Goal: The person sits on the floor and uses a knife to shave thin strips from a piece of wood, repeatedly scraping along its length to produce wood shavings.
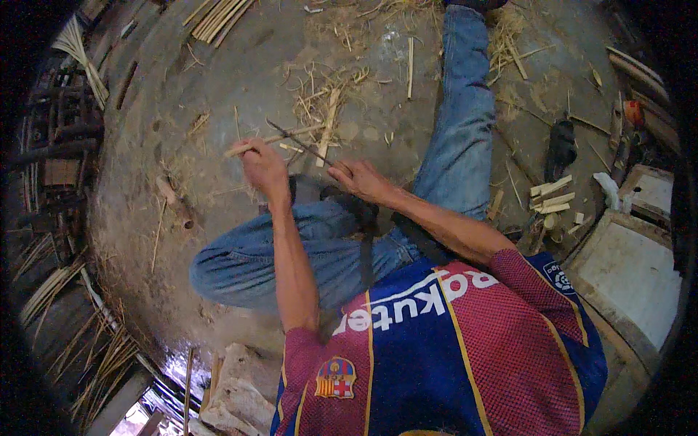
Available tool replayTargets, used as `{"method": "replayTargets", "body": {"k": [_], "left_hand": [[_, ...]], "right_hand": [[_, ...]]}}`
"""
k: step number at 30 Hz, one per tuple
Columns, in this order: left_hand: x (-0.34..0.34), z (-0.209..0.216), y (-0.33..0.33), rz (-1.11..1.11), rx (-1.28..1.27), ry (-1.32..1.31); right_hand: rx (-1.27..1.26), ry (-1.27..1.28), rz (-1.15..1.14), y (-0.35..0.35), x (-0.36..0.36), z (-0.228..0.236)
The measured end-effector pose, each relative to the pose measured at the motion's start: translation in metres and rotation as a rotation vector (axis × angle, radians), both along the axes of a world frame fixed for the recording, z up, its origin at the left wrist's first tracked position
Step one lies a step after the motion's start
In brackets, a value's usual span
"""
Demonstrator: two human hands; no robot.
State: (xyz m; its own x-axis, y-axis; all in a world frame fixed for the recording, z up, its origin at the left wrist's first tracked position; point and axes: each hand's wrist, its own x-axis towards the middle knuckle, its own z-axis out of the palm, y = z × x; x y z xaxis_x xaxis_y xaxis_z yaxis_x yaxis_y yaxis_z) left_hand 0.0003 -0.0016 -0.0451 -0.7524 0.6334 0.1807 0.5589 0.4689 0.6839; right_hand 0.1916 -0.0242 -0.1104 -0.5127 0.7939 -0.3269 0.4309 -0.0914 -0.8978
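Observation:
My left hand (263, 168) is closed around a thin pale strip, likely bamboo (308, 128), which points away to the right. In my right hand (361, 181) is the handle end of a knife (305, 144), its narrow dark blade slanting up and to the left. The blade crosses the strip just right of my left fingers; whether it touches or only overlaps in view, I cannot tell. Beyond the knife, a wider flat strip (331, 120) lies on the floor among curled shavings (313, 100). My left leg is folded under my forearms.
My right leg (459, 109) stretches forward along the floor. Short split pieces (554, 195) lie at the right, near a dark object (560, 145). A short tube (174, 202) rests at the left. Bundled strips (220, 20) lie at the far left, and stacked poles (65, 145) line the left side.

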Motion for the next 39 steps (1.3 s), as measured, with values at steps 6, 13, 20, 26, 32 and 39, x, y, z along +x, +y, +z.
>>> {"method": "replayTargets", "body": {"k": [6, 13, 20, 26, 32, 39], "left_hand": [[-0.026, -0.035, -0.003, 0.015, -0.016, 0.144], [-0.015, -0.014, -0.003, 0.017, -0.039, 0.058], [-0.023, -0.017, 0.005, 0.104, -0.057, -0.019], [-0.010, -0.008, -0.001, 0.085, -0.004, -0.069], [-0.013, -0.006, 0.002, 0.028, 0.058, -0.076], [-0.010, -0.008, 0.003, 0.023, 0.112, -0.061]], "right_hand": [[0.051, 0.016, 0.061, -0.015, 0.004, 0.025], [-0.047, -0.043, 0.023, 0.004, 0.005, -0.006], [0.066, 0.021, 0.085, -0.011, 0.002, 0.034], [0.109, -0.121, 0.066, 0.001, 0.009, -0.015], [-0.215, -0.248, -0.018, 0.021, 0.028, -0.050], [0.136, -0.107, -0.056, 0.006, 0.035, -0.049]]}}
